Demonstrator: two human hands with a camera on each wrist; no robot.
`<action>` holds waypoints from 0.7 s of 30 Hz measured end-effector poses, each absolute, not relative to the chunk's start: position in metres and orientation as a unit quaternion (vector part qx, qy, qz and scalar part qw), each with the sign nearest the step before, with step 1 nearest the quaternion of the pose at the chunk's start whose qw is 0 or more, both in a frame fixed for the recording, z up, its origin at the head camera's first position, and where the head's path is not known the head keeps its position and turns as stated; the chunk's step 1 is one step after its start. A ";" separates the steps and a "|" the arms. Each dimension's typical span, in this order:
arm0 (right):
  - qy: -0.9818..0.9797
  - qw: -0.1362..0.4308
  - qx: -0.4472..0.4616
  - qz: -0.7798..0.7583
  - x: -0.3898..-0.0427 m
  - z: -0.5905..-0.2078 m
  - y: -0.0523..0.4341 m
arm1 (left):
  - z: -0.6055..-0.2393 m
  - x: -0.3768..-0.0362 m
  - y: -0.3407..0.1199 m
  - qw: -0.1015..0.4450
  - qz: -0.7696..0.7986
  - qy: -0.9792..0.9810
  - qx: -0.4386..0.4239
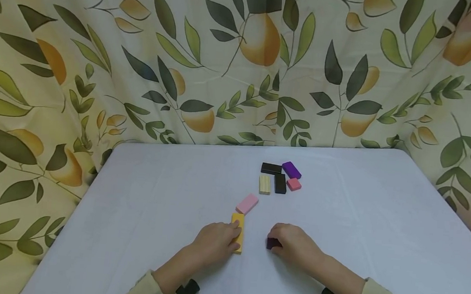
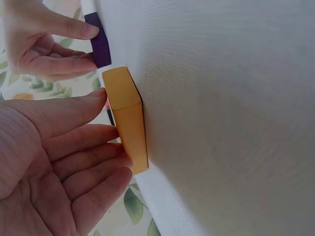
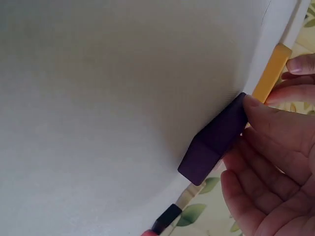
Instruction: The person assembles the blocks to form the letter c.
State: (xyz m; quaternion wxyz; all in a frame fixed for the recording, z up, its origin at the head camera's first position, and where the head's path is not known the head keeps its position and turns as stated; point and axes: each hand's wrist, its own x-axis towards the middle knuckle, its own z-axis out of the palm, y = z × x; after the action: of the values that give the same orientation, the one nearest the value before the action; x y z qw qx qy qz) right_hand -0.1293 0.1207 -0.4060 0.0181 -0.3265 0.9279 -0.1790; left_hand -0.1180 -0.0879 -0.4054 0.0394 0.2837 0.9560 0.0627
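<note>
Right hand point(image 1: 294, 243): thumb and fingers pinching a dark purple block point(image 3: 214, 140), near part of the white table point(image 1: 129, 212); left hand point(image 1: 216, 243): fingers loosely extended, tips resting on a yellow block point(image 2: 130, 118) to its left. Both blocks we judge light, stiff, smooth, hardly fragile; best held mid-length across the narrow sides. The left wrist view gives us the yellow block's thickness; only the head view lays out the whole far cluster of blocks point(image 1: 280, 183).
</note>
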 end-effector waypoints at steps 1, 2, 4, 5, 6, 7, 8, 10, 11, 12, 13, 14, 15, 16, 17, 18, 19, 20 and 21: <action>0.928 0.019 -0.326 -0.181 -0.129 -0.406 0.120 | -0.405 -0.118 -0.088 0.041 0.063 0.956 0.283; 0.927 0.021 -0.326 -0.183 -0.128 -0.406 0.119 | -0.405 -0.118 -0.088 0.042 0.065 0.956 0.283; 0.927 0.032 -0.322 -0.188 -0.127 -0.404 0.117 | -0.405 -0.118 -0.088 0.044 0.068 0.956 0.284; 0.927 0.038 -0.322 -0.190 -0.126 -0.404 0.115 | -0.405 -0.118 -0.088 0.045 0.069 0.956 0.283; 0.926 0.042 -0.323 -0.192 -0.124 -0.404 0.114 | -0.405 -0.118 -0.088 0.045 0.069 0.955 0.283; 0.923 0.045 -0.328 -0.195 -0.123 -0.404 0.112 | -0.406 -0.119 -0.088 0.044 0.069 0.956 0.283; 0.921 0.047 -0.333 -0.196 -0.122 -0.404 0.110 | -0.406 -0.119 -0.088 0.043 0.068 0.956 0.283; 0.919 0.049 -0.338 -0.200 -0.119 -0.403 0.106 | -0.405 -0.119 -0.087 0.042 0.067 0.956 0.281; 0.917 0.047 -0.341 -0.202 -0.117 -0.404 0.104 | -0.405 -0.119 -0.087 0.041 0.066 0.956 0.281; 0.915 0.047 -0.343 -0.205 -0.117 -0.404 0.102 | -0.405 -0.119 -0.088 0.040 0.065 0.957 0.281; 0.913 0.048 -0.346 -0.208 -0.116 -0.404 0.101 | -0.405 -0.119 -0.088 0.040 0.066 0.957 0.281; 0.912 0.050 -0.347 -0.211 -0.115 -0.404 0.099 | -0.405 -0.119 -0.088 0.040 0.066 0.957 0.280; 0.911 0.051 -0.349 -0.214 -0.115 -0.405 0.098 | -0.405 -0.119 -0.088 0.039 0.067 0.957 0.280; 0.910 0.052 -0.351 -0.216 -0.114 -0.405 0.096 | -0.405 -0.119 -0.089 0.038 0.068 0.957 0.280; 0.909 0.052 -0.353 -0.217 -0.113 -0.406 0.095 | -0.405 -0.120 -0.089 0.038 0.068 0.957 0.279; 0.908 0.052 -0.355 -0.219 -0.112 -0.406 0.094 | -0.405 -0.120 -0.089 0.037 0.068 0.957 0.279; 0.907 0.053 -0.355 -0.222 -0.111 -0.407 0.092 | -0.405 -0.120 -0.089 0.036 0.070 0.957 0.279; 0.907 0.053 -0.353 -0.224 -0.110 -0.407 0.091 | -0.405 -0.120 -0.089 0.036 0.070 0.957 0.280; 0.907 0.053 -0.351 -0.226 -0.109 -0.407 0.090 | -0.405 -0.120 -0.089 0.035 0.070 0.957 0.280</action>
State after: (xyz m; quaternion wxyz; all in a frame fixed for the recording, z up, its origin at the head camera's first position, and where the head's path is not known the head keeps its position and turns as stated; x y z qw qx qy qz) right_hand -0.1093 0.0896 -0.4071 0.0525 -0.3509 0.9072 -0.2262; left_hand -0.1196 -0.0890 -0.4055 0.0351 0.2804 0.9567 0.0695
